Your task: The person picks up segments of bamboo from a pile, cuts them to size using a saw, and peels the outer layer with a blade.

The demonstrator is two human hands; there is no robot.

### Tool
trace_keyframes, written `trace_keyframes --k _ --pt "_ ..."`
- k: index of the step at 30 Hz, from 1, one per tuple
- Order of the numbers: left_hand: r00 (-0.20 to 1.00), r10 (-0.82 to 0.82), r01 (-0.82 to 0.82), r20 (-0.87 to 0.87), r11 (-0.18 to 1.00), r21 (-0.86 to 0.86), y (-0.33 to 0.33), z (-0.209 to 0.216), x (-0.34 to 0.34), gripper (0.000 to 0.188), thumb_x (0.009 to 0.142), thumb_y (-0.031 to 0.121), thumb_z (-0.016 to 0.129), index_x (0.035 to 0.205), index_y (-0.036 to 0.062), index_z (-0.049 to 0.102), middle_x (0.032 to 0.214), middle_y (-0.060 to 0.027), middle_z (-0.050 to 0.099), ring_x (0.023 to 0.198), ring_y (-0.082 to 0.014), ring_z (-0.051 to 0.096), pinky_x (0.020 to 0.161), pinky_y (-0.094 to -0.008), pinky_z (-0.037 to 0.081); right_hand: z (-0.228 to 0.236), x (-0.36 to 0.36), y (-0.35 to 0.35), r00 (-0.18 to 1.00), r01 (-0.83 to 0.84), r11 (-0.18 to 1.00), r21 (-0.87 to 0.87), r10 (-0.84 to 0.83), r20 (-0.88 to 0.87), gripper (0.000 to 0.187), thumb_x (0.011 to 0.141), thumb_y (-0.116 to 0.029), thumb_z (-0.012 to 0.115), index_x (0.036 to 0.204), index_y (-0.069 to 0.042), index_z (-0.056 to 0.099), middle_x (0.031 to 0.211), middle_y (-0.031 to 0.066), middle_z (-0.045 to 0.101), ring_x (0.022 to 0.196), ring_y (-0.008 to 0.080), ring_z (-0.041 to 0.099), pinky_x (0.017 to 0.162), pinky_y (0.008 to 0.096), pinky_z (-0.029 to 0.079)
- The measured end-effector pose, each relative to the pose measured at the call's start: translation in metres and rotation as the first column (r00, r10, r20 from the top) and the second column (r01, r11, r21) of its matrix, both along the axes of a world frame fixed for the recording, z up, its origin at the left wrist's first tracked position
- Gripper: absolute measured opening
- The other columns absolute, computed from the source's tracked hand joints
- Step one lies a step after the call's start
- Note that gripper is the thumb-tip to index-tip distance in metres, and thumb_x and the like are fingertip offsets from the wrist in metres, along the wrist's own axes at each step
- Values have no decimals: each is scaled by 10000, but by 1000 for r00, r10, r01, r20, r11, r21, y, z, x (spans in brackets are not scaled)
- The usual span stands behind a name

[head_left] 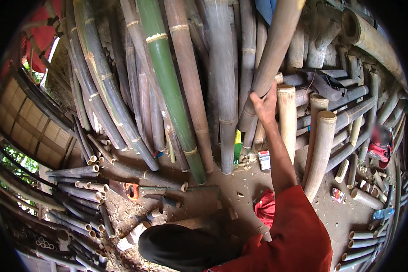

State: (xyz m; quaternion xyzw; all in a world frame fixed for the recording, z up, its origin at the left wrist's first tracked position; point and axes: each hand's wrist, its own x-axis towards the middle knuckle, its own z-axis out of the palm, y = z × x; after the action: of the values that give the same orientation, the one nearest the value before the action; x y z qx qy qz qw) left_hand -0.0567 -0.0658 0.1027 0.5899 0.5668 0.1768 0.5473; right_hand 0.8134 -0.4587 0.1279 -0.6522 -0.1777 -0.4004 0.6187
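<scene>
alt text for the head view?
A right hand grips a long brown bamboo pole leaning among many upright bamboo poles, one bright green. Cut bamboo pieces litter the dirt ground.

A green bamboo pole [167,86] leans among many grey and brown bamboo poles [222,77] stacked upright. Short cut bamboo pieces [84,188] lie piled on the dirt floor [240,190] at the left. Pale cut stubs [322,149] stand at the right. A red cloth [265,208] lies on the floor, with a small orange tool [131,191] near the short pieces.
</scene>
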Motion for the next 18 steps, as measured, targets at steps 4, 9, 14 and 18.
trace_keyframes --k 4,9,14,18 --pt "1000 -6 5 -24 1000 -14 -1 4 4 747 881 467 829 1428 49 538 1221 -142 663 1053 -275 656 856 -453 572 48 -23 -30 998 -51 997 51 53 -40 640 778 -193 791 1316 18 516 1123 199 669 1051 284 664 948 432 533" --pt "999 -24 25 -47 1000 12 11 20 20 756 867 452 845 1424 39 541 1188 -135 678 1015 -262 666 842 -431 573 74 -111 24 953 -294 952 82 298 -50 594 906 -311 799 1332 34 569 1203 187 694 1091 255 672 986 392 536" --pt "991 -126 127 -37 990 54 46 36 73 766 854 436 860 1421 30 545 1155 -129 694 978 -249 677 829 -410 574 18 -199 129 671 -683 727 66 661 -336 436 1021 -399 666 1202 -19 552 959 191 676 891 281 686 790 444 541" --pt "961 -266 260 69 961 91 91 44 164 774 843 424 873 1418 22 548 1129 -123 706 948 -238 685 818 -392 575 -36 -257 224 694 -720 660 -213 686 -219 524 1000 -515 681 1142 -34 530 767 195 642 683 371 674 625 499 527"
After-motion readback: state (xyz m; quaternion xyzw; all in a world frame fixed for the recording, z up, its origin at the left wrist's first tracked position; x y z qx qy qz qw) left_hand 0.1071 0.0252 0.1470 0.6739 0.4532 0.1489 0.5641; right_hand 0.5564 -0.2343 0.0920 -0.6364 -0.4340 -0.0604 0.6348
